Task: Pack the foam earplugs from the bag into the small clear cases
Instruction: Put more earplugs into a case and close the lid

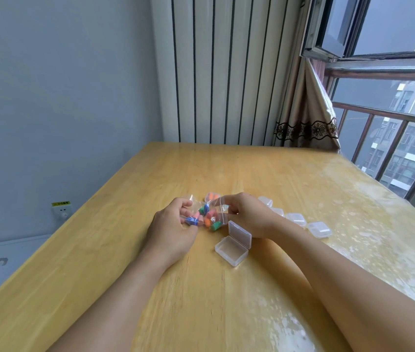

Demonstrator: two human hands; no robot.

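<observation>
I saw both hands on the earplug bag (207, 214) mid-table: left hand (173, 226) fingers curled gripping its left side, right hand (246, 214) pinching its zip edge. Open clear case (233, 246) lay just beside, closed cases (319, 229) further right.

Six clear cases (232, 247), one bag (207, 214), two hands (171, 224)

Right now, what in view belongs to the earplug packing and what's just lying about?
Job: bag of earplugs, held by left hand and right hand; open case; closed cases.
Bystanders: wall socket, curtain, window.
</observation>
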